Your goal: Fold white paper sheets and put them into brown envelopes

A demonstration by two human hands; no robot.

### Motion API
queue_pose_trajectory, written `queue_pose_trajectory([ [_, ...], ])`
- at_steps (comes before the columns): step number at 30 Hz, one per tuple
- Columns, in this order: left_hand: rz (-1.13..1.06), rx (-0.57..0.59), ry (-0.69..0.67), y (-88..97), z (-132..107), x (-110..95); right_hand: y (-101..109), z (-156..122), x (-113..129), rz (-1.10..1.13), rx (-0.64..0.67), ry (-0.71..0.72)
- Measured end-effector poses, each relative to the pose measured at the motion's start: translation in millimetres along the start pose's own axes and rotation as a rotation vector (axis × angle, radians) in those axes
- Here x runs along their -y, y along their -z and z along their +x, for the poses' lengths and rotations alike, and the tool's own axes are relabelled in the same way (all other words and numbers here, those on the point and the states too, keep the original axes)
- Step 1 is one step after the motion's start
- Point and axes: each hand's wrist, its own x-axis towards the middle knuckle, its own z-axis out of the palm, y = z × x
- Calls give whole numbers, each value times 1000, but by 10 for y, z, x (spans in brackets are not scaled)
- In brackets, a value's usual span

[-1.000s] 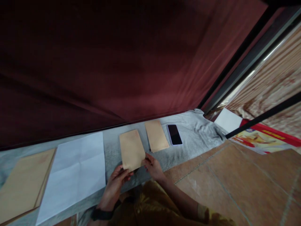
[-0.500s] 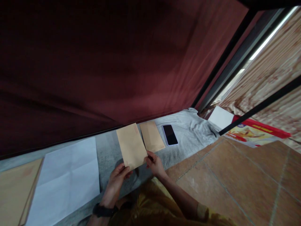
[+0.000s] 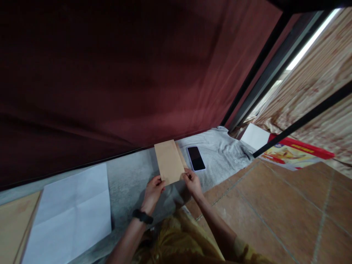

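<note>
A tan paper envelope [image 3: 169, 161] is held by its two near corners. My left hand [image 3: 154, 189] pinches the left corner, thumb on top. My right hand [image 3: 191, 180] pinches the right corner. Beneath it lies a second tan envelope [image 3: 180, 156], mostly covered, with a strip showing along the right side. Just right of the envelopes a dark-screened phone [image 3: 196, 158] in a pale purple case rests on the grey cloth [image 3: 132, 172]. I cannot tell whether the upper envelope touches the lower one all over.
To the left lies a large creased white sheet [image 3: 71, 209], overlapping bigger brown envelopes [image 3: 16, 220]. A dark red curtain [image 3: 137, 91] hangs behind the cloth. At right are a black metal bar [image 3: 297, 124], a red and yellow box [image 3: 291, 152] and floor tiles [image 3: 261, 205].
Both hands have carried the envelope rightward, from beside the second envelope to over it, so most of that one is now hidden. The view has shifted slightly.
</note>
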Motion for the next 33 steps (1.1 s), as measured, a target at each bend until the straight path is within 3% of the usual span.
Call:
queue_pose_trajectory([
  [8, 49, -37, 3, -133, 219, 33, 53, 93, -191, 107, -44, -115],
  [13, 76, -64, -4, -167, 269, 103, 84, 58, -275, 71, -39, -105],
  [18, 116, -98, -26, -191, 280, 178, 123, 23, -248, 39, -45, -91],
  [26, 195, -141, -42, -230, 353, 266, 89, 84, -188, 70, -94, -201],
  [33, 262, -126, -43, -237, 377, 265, 101, 52, -227, -72, -49, -138],
])
